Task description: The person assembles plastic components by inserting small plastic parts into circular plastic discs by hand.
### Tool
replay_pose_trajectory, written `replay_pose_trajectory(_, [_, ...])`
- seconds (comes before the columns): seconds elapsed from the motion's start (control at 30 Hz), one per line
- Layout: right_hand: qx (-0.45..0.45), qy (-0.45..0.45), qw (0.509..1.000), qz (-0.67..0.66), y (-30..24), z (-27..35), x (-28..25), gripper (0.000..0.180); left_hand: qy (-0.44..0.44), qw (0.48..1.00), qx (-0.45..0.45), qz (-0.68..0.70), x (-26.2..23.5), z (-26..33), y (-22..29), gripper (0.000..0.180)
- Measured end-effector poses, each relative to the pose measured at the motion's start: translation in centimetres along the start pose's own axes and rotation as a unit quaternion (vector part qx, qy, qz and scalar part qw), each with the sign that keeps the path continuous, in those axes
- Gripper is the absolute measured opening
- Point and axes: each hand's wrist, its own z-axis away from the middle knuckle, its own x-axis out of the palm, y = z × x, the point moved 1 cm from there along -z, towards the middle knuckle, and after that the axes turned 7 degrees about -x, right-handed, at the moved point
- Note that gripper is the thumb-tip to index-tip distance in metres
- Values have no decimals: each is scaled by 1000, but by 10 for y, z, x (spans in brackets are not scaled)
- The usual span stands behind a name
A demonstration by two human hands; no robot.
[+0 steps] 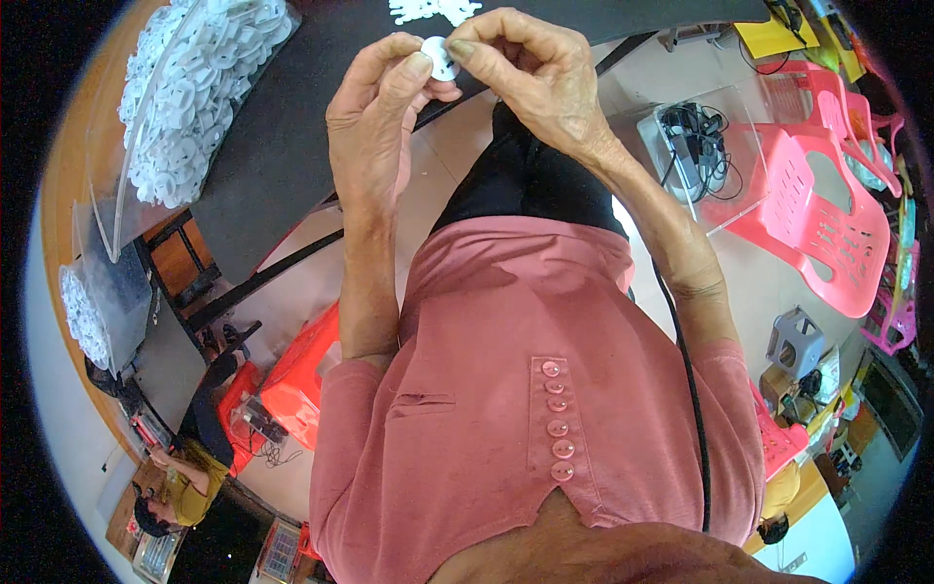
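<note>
Between my hands, above the near edge of the dark table (282, 146), is a small white round plastic piece (441, 64) with small dark holes. My left hand (381, 102) pinches it from the left between thumb and fingers. From the right, my right hand (533, 73) has its thumb and forefinger closed at the piece's edge. Just beyond them on the table lie several small white plastic parts (433, 9). To the left, a clear tray (119, 195) holds a large heap of white plastic parts (185, 107).
Right of me are pink plastic chairs (827, 214) and a clear bin with black cables (699, 146). A red stool (302, 375) stands at lower left, near a person in a yellow top (195, 482). Another heap of white parts (83, 316) lies far left. A black cable (693, 389) hangs along my right side.
</note>
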Motion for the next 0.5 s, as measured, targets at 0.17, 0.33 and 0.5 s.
replay_pose_trajectory(0.17, [-73, 12, 996, 43, 21, 2, -1, 12, 8, 999, 13, -29, 4, 1, 0, 23])
replay_pose_trajectory(0.33, [-35, 44, 994, 90, 25, 3, -6, 15, -36, 998, -17, 40, -8, -7, 1, 24])
replay_pose_trajectory(0.5, [-51, 79, 994, 53, 20, -1, -3, 16, -93, 985, -30, 141, -14, -11, 2, 27])
